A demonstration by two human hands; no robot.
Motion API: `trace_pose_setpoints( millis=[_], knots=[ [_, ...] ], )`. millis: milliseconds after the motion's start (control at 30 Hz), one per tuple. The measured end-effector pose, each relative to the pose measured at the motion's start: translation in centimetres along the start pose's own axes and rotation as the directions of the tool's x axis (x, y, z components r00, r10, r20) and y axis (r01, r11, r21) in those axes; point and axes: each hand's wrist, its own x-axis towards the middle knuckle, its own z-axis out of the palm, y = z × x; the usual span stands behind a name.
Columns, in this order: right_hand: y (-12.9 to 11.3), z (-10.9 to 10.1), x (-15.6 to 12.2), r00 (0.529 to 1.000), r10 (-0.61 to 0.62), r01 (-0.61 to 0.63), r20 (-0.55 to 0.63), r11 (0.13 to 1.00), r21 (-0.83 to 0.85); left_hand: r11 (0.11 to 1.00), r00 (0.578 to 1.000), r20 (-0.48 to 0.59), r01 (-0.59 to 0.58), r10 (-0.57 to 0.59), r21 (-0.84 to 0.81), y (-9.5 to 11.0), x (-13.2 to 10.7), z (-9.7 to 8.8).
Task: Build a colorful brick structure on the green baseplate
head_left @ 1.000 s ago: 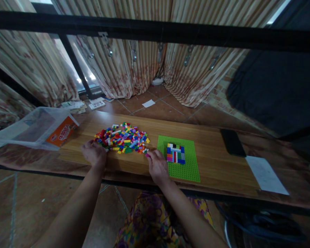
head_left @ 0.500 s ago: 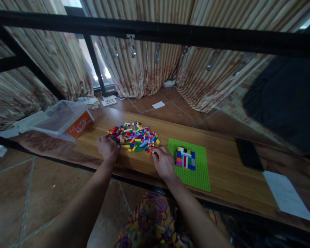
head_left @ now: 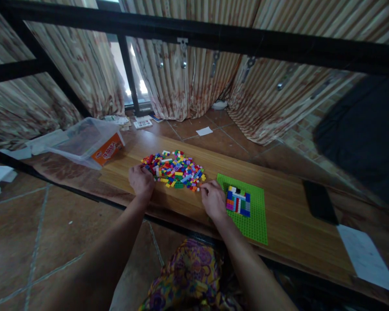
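A heap of small coloured bricks (head_left: pixel 175 168) lies on a wooden board (head_left: pixel 278 216). My left hand (head_left: pixel 141 180) rests at the heap's left edge, fingers curled at the bricks. My right hand (head_left: pixel 213 199) sits at the heap's right edge, fingertips pinched among the nearest bricks; what they hold is too small to make out. Just right of that hand lies a green baseplate (head_left: pixel 254 216) carrying a flat block of blue, white, red and pink bricks (head_left: pixel 238 201).
A clear plastic box with an orange label (head_left: pixel 90 142) lies tipped at the board's left end. A black phone (head_left: pixel 319 202) and a white sheet (head_left: pixel 366 258) lie to the right. A black metal bar (head_left: pixel 214 39) crosses overhead; curtains hang behind.
The view has swung left and down a little. My right hand has edged from beside the baseplate into the heap's right edge. My left hand stays at the heap's left side.
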Motion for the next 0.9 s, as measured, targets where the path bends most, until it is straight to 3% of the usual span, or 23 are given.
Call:
trace_pose_setpoints(
  millis=[133,433,567,733,900],
  knots=[
    [-0.1,0.0,0.4,0.999,0.035,-0.035,-0.020,0.999,-0.010,1.000,1.000,-0.001,-0.008,0.008,0.008,-0.1,0.0,0.0],
    [-1.1,0.3,1.7,0.989,0.125,-0.105,0.077,0.970,-0.221,1.000,1.000,-0.008,-0.016,0.016,0.006,-0.1,0.0,0.2],
    [-1.8,0.4,1.9,0.986,0.143,-0.122,0.082,0.967,-0.225,1.000,1.000,0.001,-0.020,0.020,0.000,-0.1,0.0,0.1],
    [-2.4,-0.8,1.4,0.996,0.086,-0.085,0.011,0.993,-0.080,1.000,1.000,0.007,-0.025,0.025,0.010,-0.1,0.2,0.1],
    [-1.9,-3.6,-0.2,0.984,0.120,-0.079,-0.131,0.957,0.280,1.000,1.000,0.022,0.009,-0.009,-0.001,0.1,0.3,-0.1]
  ],
)
